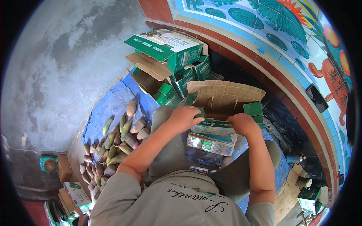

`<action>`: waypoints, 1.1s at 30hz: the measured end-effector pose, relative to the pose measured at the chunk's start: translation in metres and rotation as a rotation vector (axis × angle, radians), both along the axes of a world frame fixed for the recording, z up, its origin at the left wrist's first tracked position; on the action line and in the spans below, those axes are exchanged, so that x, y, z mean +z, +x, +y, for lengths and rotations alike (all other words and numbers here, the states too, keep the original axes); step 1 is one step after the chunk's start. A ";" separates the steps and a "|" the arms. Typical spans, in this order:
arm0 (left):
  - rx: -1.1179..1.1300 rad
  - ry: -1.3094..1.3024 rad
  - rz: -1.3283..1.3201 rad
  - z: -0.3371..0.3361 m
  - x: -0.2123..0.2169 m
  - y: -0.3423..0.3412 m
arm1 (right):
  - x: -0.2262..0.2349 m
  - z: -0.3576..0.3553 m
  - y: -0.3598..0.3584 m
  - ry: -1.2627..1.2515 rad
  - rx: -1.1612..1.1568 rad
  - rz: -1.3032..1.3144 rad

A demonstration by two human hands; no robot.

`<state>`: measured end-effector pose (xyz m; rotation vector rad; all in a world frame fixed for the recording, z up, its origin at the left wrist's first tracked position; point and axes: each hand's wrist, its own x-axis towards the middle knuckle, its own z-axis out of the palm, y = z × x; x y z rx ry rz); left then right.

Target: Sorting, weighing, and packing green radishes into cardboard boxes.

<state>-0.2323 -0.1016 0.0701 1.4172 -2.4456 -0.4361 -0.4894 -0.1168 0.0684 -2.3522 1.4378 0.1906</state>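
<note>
Between my knees an open green cardboard box (226, 90) has its brown back flap raised and two yellow cord loops showing inside. My left hand (184, 118) is at its near left corner, fingers curled over the green edge beside a small side flap. At the near right, my right hand (244, 123) is closed on the front edge, its fingertips hidden. A digital weighing scale (210, 144) with lit green displays and a keypad sits directly below the front of the box, toward me.
Long green and brownish tuber-like radishes (109, 145) lie heaped at left on a blue tarp (107, 100). More green cartons (171, 47) are stacked beyond the box. A tiled ledge (241, 52) curves along the right, with a phone (316, 98) on it.
</note>
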 end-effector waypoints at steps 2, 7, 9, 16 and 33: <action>-0.012 0.094 -0.103 0.004 0.001 -0.003 | 0.003 0.002 0.000 -0.005 -0.014 -0.005; 0.013 0.039 -0.064 0.012 -0.011 -0.003 | -0.002 0.005 -0.002 -0.060 0.006 -0.018; 0.016 0.003 -0.053 0.014 -0.014 -0.004 | -0.002 0.006 -0.003 -0.074 -0.001 -0.029; 0.051 -0.071 0.008 0.022 -0.020 -0.011 | 0.006 0.006 -0.001 -0.041 -0.017 0.019; 0.118 -0.100 0.008 0.030 -0.025 -0.014 | 0.004 0.009 -0.001 -0.222 0.058 -0.001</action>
